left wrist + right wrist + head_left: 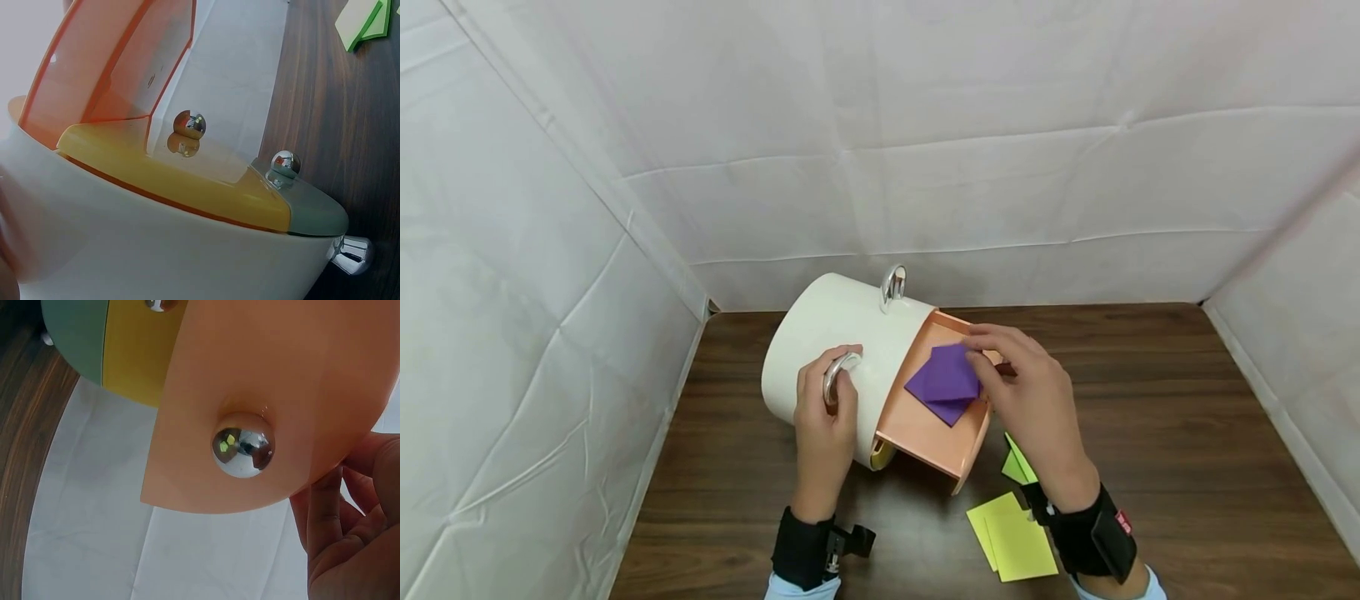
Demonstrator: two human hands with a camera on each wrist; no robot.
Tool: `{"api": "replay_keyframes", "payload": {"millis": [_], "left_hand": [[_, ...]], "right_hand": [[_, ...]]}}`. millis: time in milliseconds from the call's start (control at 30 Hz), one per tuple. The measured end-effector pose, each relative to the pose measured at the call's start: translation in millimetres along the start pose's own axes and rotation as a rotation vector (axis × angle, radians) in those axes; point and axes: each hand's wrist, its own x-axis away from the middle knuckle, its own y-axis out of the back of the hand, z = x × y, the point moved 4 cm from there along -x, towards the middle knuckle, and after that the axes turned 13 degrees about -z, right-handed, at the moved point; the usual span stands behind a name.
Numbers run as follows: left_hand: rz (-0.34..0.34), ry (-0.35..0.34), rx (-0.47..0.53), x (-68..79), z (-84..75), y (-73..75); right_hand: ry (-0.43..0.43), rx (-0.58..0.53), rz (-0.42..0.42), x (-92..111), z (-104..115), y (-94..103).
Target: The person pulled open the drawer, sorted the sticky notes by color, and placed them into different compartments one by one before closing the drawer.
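Note:
A white round-sided drawer box (842, 321) stands at the table's back, its orange drawer (917, 429) pulled out. My left hand (826, 425) grips one silver loop (837, 379) on top of the box, thumb and fingers around it. Inside the drawer lie purple sticky notes (951, 375), two overlapping pieces. At their upper right corner my right hand (1037, 400) pinches the top piece between thumb and index finger. In the right wrist view, its other fingers show at the edge of the drawer front (281, 375), which carries a silver ball knob (244, 445).
A second silver loop (892, 287) rises from the box. Below the orange drawer are closed yellow (187, 181) and green (312, 203) drawers. Yellow sticky notes (1018, 542) and green ones (1018, 462) lie on the brown table near the right forearm. White cloth walls (925, 200) surround the table.

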Motion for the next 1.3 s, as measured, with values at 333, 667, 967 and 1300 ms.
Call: {"api": "replay_keyframes", "payload": {"millis": [333, 667, 967, 1300], "left_hand": [[0.007, -0.017, -0.001, -0.3, 2.3, -1.9], [-0.001, -0.006, -0.014, 1.8, 4.8, 0.0], [-0.013, -0.013, -0.019, 0.5, 3.3, 1.6], [-0.019, -0.020, -0.018, -0.3, 3.6, 1.9]], "right_hand": [[-0.054, -0.110, -0.034, 2.5, -5.1, 2.9], [-0.288, -0.410, -0.201, 17.2, -7.8, 27.1], [-0.473, -0.304, -0.091, 46.1, -24.9, 24.0], [-0.516, -0.386, -0.029, 56.5, -27.3, 19.1]]}}
